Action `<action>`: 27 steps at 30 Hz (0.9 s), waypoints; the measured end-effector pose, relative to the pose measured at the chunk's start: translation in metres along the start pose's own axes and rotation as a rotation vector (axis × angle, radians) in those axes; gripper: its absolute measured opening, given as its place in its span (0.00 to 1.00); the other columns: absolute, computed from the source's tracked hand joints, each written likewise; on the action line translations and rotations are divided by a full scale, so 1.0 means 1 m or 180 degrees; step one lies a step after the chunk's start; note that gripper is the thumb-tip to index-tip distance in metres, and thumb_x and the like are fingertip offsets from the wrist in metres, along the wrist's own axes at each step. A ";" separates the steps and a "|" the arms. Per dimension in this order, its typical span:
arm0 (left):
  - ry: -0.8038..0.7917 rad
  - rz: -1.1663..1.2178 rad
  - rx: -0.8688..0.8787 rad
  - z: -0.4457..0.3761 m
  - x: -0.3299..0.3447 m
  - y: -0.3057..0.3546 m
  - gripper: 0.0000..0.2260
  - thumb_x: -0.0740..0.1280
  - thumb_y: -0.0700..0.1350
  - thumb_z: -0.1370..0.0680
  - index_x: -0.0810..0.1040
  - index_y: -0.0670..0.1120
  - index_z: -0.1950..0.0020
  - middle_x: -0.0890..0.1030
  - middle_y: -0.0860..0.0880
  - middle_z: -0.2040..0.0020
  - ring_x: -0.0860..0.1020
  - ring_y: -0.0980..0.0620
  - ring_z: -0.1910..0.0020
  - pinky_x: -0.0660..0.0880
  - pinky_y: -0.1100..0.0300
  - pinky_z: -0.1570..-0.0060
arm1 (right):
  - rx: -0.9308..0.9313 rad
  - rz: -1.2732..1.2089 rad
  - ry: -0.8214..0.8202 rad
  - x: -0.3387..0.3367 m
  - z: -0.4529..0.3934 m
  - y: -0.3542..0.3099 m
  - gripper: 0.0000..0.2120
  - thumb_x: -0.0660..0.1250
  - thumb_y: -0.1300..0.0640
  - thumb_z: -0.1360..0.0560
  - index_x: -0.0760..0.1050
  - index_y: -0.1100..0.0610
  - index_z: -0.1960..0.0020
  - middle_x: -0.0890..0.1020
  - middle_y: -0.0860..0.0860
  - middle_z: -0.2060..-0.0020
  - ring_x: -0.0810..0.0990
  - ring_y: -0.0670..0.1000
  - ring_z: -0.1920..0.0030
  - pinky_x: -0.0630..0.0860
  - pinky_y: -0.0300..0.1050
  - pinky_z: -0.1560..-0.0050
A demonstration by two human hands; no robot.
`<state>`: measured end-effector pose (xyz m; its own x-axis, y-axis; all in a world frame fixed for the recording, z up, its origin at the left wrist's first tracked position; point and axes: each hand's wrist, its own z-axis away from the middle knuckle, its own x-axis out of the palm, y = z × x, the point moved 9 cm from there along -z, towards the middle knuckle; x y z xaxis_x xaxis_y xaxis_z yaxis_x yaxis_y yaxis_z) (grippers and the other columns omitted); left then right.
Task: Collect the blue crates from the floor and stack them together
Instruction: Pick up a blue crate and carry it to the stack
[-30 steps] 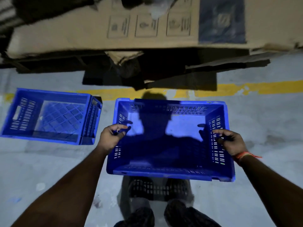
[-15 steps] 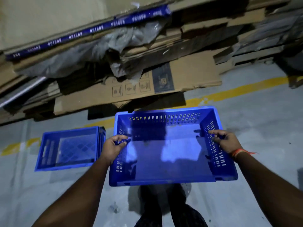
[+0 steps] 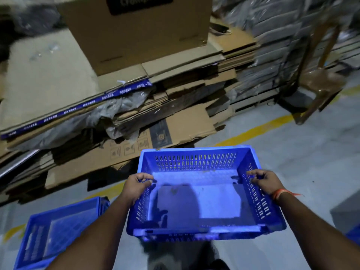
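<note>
You are holding one blue crate (image 3: 202, 193) in front of your body, lifted clear of the grey floor (image 3: 303, 152), with its open top facing up toward you. Your left hand (image 3: 136, 187) grips the left side wall, fingers curled over the rim and into the slotted plastic; your right hand (image 3: 266, 181) grips the right side wall the same way, and an orange thread band (image 3: 280, 192) circles that wrist. This looks like the carrying step: one crate collected, not yet stacked. A second blue crate (image 3: 56, 234) sits on the floor at your lower left, close to your left forearm, also open side up, and it seems the likely place to set the one you carry. The next move probably calls for turning left, lining the held crate's base up with that crate's rim, and lowering it level so it seats or nests squarely. Both crates are rigid moulded plastic, rectangular, with rows of narrow vertical slots in the walls; the carried one has a smooth solid bottom, while the floor crate's bottom looks latticed, though blur makes that uncertain. Ahead lies a pile of flattened cardboard (image 3: 136, 117), rough-edged and layered, with crumpled grey plastic sheet (image 3: 109, 115) tucked in it. A yellow line (image 3: 259, 131) is painted across the floor.
</note>
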<state>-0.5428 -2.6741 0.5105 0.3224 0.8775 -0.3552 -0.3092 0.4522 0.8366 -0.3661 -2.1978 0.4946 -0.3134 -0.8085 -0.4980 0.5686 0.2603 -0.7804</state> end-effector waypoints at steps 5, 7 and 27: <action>-0.0124 -0.0108 0.0119 -0.019 0.050 0.055 0.05 0.70 0.33 0.24 0.83 0.42 0.57 0.84 0.43 0.62 0.80 0.51 0.69 0.75 0.60 0.70 | 0.0061 -0.0051 0.0307 -0.067 -0.011 0.009 0.11 0.69 0.70 0.27 0.83 0.56 0.51 0.74 0.48 0.79 0.65 0.43 0.83 0.65 0.36 0.81; -0.0175 -0.0133 0.0182 -0.027 0.073 0.078 0.04 0.70 0.33 0.24 0.82 0.40 0.56 0.84 0.41 0.60 0.80 0.53 0.71 0.74 0.63 0.74 | 0.0094 -0.0066 0.0432 -0.094 -0.015 0.017 0.11 0.70 0.68 0.27 0.83 0.54 0.52 0.76 0.52 0.75 0.65 0.46 0.83 0.65 0.37 0.80; -0.1111 -0.0430 0.0723 -0.074 0.315 0.240 0.04 0.69 0.35 0.24 0.83 0.42 0.56 0.77 0.53 0.78 0.65 0.58 0.85 0.63 0.70 0.83 | 0.0629 -0.0415 0.1693 -0.296 0.042 0.111 0.08 0.71 0.65 0.27 0.83 0.54 0.53 0.74 0.44 0.79 0.68 0.40 0.83 0.64 0.30 0.81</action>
<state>-0.5822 -2.2774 0.5688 0.6416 0.6885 -0.3381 -0.0515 0.4784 0.8766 -0.1784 -1.9518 0.5706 -0.7003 -0.4376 -0.5639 0.6148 0.0317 -0.7881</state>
